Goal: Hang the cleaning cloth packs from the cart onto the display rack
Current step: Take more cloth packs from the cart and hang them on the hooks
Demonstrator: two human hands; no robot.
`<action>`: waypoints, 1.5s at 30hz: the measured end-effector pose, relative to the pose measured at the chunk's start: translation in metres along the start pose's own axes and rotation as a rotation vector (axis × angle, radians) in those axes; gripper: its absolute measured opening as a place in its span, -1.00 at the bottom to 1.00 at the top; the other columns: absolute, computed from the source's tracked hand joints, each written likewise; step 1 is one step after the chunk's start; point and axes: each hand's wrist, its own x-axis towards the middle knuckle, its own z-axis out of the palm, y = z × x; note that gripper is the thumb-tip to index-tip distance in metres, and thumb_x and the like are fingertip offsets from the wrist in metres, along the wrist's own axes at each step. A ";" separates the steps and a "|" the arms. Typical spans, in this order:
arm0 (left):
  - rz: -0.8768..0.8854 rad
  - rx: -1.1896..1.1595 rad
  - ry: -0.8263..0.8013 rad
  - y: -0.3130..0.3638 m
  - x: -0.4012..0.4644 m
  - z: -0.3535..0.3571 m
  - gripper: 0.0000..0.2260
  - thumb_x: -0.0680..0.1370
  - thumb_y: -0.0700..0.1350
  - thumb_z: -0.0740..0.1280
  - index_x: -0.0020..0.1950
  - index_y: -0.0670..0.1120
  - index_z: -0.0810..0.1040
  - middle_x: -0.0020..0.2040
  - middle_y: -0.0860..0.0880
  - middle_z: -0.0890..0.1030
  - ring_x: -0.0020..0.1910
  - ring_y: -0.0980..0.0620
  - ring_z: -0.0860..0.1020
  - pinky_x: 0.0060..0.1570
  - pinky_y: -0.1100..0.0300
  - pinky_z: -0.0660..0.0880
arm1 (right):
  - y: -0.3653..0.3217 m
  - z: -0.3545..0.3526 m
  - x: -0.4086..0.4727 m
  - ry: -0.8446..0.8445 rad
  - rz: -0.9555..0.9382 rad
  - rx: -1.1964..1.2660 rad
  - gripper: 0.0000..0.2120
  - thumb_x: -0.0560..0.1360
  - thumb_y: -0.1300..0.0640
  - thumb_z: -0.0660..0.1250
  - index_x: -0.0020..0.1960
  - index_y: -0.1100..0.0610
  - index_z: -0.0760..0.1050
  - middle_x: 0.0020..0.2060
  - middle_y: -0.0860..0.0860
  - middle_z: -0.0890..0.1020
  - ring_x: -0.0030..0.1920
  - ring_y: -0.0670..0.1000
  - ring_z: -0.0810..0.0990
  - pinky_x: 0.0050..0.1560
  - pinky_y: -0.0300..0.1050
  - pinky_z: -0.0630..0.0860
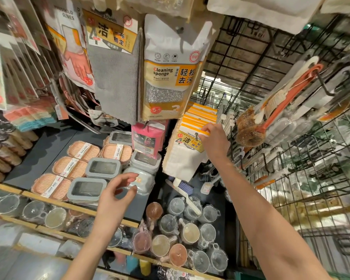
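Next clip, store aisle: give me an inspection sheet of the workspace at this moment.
Surface: dark shelf carrying soap boxes and grey containers.
Job's things: cleaning cloth packs hanging in a row on a hook.
Clutter: cups below; cleaning sponge pack and grey towel hanging above.
Grippers: right hand pinches the front pack's top; left hand open, holding nothing.
Cables: nothing seen.
Surroundings: wire grid rack with brushes.

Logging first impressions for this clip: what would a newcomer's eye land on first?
The right hand reaching up to a hanging row of white cloth packs with orange headers at centre. Just above hangs a cleaning sponge pack beside a grey towel. The left hand hovers open over grey-lidded boxes.
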 end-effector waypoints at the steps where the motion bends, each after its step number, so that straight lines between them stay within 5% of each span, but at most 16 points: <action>1: 0.005 0.003 0.003 -0.001 0.001 -0.001 -0.69 0.51 -0.33 0.35 0.04 0.09 0.60 0.00 0.13 0.63 0.06 0.22 0.55 0.25 0.09 0.41 | -0.001 0.001 0.002 0.012 0.007 -0.029 -0.91 0.50 0.05 0.36 -0.01 0.00 0.51 0.03 -0.05 0.44 -0.14 -0.05 0.45 -0.35 -0.21 0.21; 4: 0.015 0.017 0.014 -0.003 0.006 -0.004 -0.68 0.50 -0.34 0.35 0.04 0.09 0.60 -0.01 0.12 0.64 0.05 0.21 0.55 0.23 0.10 0.42 | -0.004 0.005 0.007 0.039 0.002 -0.077 -0.92 0.51 0.08 0.33 0.00 0.04 0.52 0.08 0.00 0.47 0.01 0.03 0.51 -0.26 -0.15 0.28; 10: 0.008 0.013 0.002 -0.002 0.008 -0.012 -0.70 0.51 -0.32 0.36 0.06 0.08 0.60 0.00 0.12 0.64 0.05 0.21 0.55 0.21 0.18 0.40 | -0.010 0.006 0.008 0.085 -0.007 -0.187 -0.92 0.53 0.12 0.29 0.02 0.05 0.50 0.06 0.01 0.51 0.09 0.04 0.48 -0.40 -0.19 0.14; 12: 0.015 0.003 -0.002 0.001 0.008 -0.017 -0.70 0.51 -0.32 0.36 0.06 0.09 0.60 0.01 0.11 0.64 0.06 0.20 0.55 0.18 0.23 0.40 | -0.011 0.004 0.008 0.080 -0.025 -0.258 -0.89 0.53 0.12 0.29 0.06 0.05 0.51 0.06 0.02 0.53 0.15 0.05 0.43 -0.37 -0.16 0.27; 16: 0.032 -0.003 -0.021 0.009 0.010 -0.026 -0.67 0.50 -0.32 0.36 0.04 0.13 0.57 0.02 0.13 0.62 0.05 0.24 0.53 0.09 0.34 0.39 | -0.013 -0.010 0.000 -0.017 -0.019 -0.305 -0.73 0.56 0.15 0.20 0.23 0.02 0.51 0.15 0.07 0.52 0.27 0.09 0.35 -0.07 0.00 0.50; 22: 0.066 0.088 -0.093 0.018 0.004 -0.034 -0.68 0.53 -0.27 0.35 0.16 0.12 0.53 0.10 0.14 0.57 0.15 0.24 0.48 0.05 0.44 0.35 | -0.017 -0.039 -0.039 -0.187 -0.085 -0.043 -0.65 0.58 0.14 0.20 0.35 0.14 0.41 0.25 0.12 0.51 0.32 0.12 0.38 0.22 -0.02 0.38; 26: 0.104 0.176 -0.108 0.021 -0.009 -0.047 -0.58 0.52 -0.23 0.37 0.15 0.30 0.44 0.13 0.27 0.52 0.13 0.45 0.43 0.00 0.62 0.30 | -0.026 -0.055 -0.080 -0.326 -0.131 -0.023 -0.54 0.58 0.01 0.22 0.45 0.07 0.28 0.39 0.06 0.38 0.41 0.07 0.28 0.32 -0.07 0.27; 30: 0.199 0.236 -0.045 0.029 -0.026 -0.058 -0.55 0.50 -0.28 0.37 0.18 0.24 0.44 0.13 0.24 0.53 0.19 0.22 0.46 0.17 0.46 0.30 | -0.046 -0.068 -0.120 -0.305 -0.265 0.021 -0.53 0.56 -0.01 0.24 0.43 0.09 0.30 0.40 0.05 0.38 0.42 0.02 0.26 0.39 -0.11 0.18; 35: 0.215 0.310 0.117 0.039 -0.078 -0.067 -0.55 0.48 -0.25 0.40 0.26 0.15 0.43 0.22 0.05 0.54 0.27 0.01 0.45 0.25 0.05 0.36 | -0.069 -0.097 -0.178 -0.260 -0.433 0.184 -0.53 0.57 -0.05 0.22 0.42 0.08 0.30 0.39 -0.01 0.37 0.42 -0.06 0.20 0.29 -0.40 -0.03; 40: 0.205 0.437 0.326 0.042 -0.156 -0.061 -0.55 0.48 -0.18 0.41 0.34 0.05 0.44 0.31 0.07 0.48 0.35 -0.02 0.39 0.35 -0.10 0.30 | -0.077 -0.120 -0.231 -0.318 -0.641 0.129 -0.46 0.54 -0.13 0.23 0.44 0.05 0.26 0.44 -0.03 0.32 0.46 -0.07 0.16 0.43 -0.21 0.01; 45: 0.182 0.493 0.487 0.037 -0.238 -0.058 -0.51 0.48 -0.11 0.43 0.34 0.18 0.38 0.35 0.17 0.42 0.39 0.05 0.34 0.36 -0.06 0.28 | -0.081 -0.127 -0.287 -0.442 -0.785 0.184 -0.39 0.51 -0.23 0.17 0.48 -0.02 0.18 0.47 -0.12 0.23 0.48 -0.12 0.07 0.50 -0.08 -0.01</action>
